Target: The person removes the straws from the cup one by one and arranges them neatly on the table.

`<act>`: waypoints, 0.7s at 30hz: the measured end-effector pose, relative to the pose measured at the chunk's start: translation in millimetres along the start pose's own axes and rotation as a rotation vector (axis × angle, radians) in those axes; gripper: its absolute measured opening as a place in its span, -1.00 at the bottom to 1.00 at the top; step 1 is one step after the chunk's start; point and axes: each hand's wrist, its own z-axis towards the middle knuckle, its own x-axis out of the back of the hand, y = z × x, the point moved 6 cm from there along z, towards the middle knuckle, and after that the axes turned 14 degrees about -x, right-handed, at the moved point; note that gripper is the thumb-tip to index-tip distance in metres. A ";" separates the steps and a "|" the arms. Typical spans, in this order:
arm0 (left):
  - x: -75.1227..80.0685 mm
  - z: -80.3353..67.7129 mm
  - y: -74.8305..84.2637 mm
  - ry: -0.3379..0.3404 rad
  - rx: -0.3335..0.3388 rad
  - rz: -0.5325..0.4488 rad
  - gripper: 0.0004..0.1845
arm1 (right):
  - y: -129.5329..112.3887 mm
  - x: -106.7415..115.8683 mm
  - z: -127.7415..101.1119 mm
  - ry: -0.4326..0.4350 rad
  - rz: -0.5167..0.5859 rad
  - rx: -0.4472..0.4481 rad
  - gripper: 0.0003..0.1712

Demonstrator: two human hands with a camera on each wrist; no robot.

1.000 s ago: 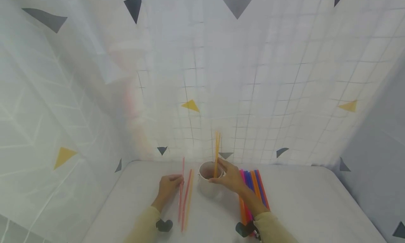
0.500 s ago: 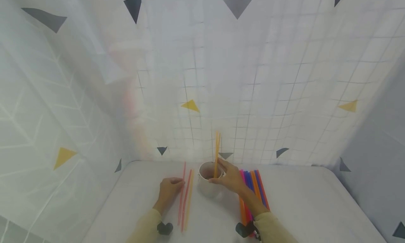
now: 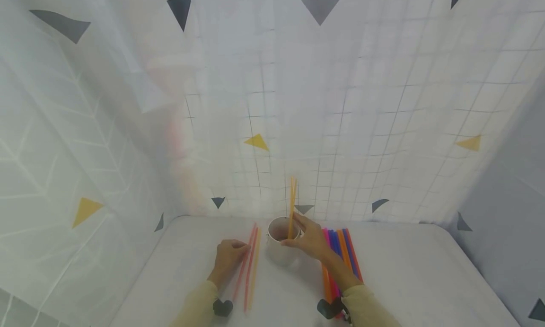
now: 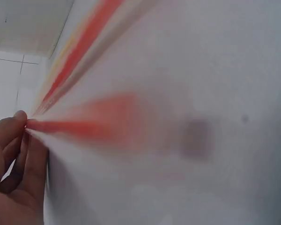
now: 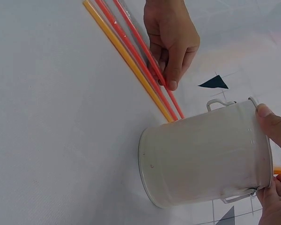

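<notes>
My left hand [image 3: 230,256] pinches a red drinking straw [image 3: 242,270] between thumb and fingers. That straw slants low over the table, beside another red straw [image 5: 131,47] and a yellow straw [image 5: 126,58] lying nearly parallel. A small white metal bucket [image 5: 206,154] with side handles stands just right of them. My right hand [image 3: 308,242] grips the bucket at its rim, thumb on the near side and fingers across the mouth. Yellow-orange straws [image 3: 292,199] stand upright in the bucket, close by those fingers. In the left wrist view the held straw [image 4: 70,126] is blurred.
Several straws [image 3: 342,249] in orange, pink, blue and red lie in a bundle under my right forearm. The white tabletop [image 3: 408,270] stretches out to the right. Behind it hangs a white sheet [image 3: 383,128] with grid lines and triangles.
The red straw in my left hand has come down and shifted right, closer to the other red straw. The left hand moved slightly right; the right hand and bucket stayed put.
</notes>
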 end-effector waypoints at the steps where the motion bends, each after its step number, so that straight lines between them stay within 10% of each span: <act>1: 0.1 -0.3 1.6 -0.002 0.002 0.006 -0.83 | 0.0 0.0 0.1 0.002 -0.005 0.000 0.18; 21: 7.3 -7.1 24.1 -0.070 -0.112 0.156 -0.82 | 1.6 -0.4 -0.3 -0.008 0.011 -0.001 0.17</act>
